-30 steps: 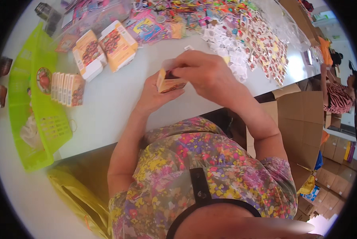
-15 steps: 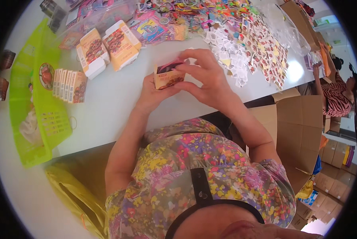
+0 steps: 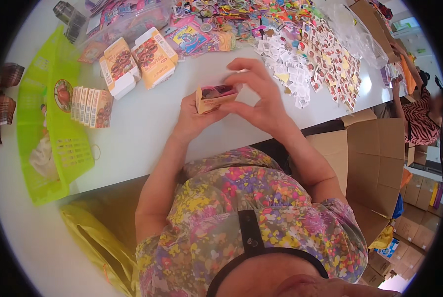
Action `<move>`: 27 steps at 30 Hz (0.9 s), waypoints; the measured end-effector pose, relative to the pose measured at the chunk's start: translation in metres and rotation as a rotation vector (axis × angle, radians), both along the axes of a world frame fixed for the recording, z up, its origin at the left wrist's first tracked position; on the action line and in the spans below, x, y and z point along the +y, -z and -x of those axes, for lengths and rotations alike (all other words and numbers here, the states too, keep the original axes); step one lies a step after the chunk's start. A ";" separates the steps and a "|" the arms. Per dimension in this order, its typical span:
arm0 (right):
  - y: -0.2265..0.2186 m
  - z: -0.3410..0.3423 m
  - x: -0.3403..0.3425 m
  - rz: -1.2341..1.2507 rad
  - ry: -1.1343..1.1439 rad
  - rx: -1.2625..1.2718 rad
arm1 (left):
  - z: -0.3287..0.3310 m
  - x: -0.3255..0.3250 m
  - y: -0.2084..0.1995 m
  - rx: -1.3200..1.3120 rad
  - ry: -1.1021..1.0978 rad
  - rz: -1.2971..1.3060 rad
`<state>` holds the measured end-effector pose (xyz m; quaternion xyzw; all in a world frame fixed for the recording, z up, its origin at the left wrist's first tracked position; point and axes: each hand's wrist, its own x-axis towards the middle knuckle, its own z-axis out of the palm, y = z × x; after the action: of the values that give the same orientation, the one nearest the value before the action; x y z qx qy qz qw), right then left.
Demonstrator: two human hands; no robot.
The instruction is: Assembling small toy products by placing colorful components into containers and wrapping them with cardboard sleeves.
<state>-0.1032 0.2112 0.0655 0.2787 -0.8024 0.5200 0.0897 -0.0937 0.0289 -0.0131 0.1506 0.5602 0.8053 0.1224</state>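
Note:
Both of my hands hold one small yellow carton (image 3: 214,97) above the white table (image 3: 137,148). Its top is open and something pink and dark shows inside. My left hand (image 3: 192,118) cups the carton from below and from the left. My right hand (image 3: 261,94) arches over its right end, fingertips at the open top. A row of several similar small cartons (image 3: 90,105) stands to the left, and two larger printed boxes (image 3: 140,59) lie behind them.
A green plastic basket (image 3: 58,143) lies at the table's left edge. Many colourful sticker sheets (image 3: 305,54) cover the far right of the table. An open cardboard box (image 3: 375,163) stands at my right, a yellow bag (image 3: 98,242) at my left. Another person (image 3: 422,116) sits far right.
The carton has been turned so its open top faces up. My right hand's fingers have lifted and spread over its right end. My view shifted a little.

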 end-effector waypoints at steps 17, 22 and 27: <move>0.031 0.000 0.009 0.512 0.140 -0.421 | -0.016 0.021 -0.023 -0.088 -0.174 0.005; 0.037 -0.016 0.020 0.369 0.140 -0.429 | -0.038 0.022 -0.036 0.070 -0.439 0.174; 0.047 -0.045 0.016 0.267 0.158 -0.501 | -0.060 0.011 -0.029 0.074 -0.324 0.349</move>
<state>-0.0585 0.2276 0.0184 0.0641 -0.7434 0.6649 -0.0351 -0.0334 0.0397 0.0161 0.0647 0.7117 0.6995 -0.0049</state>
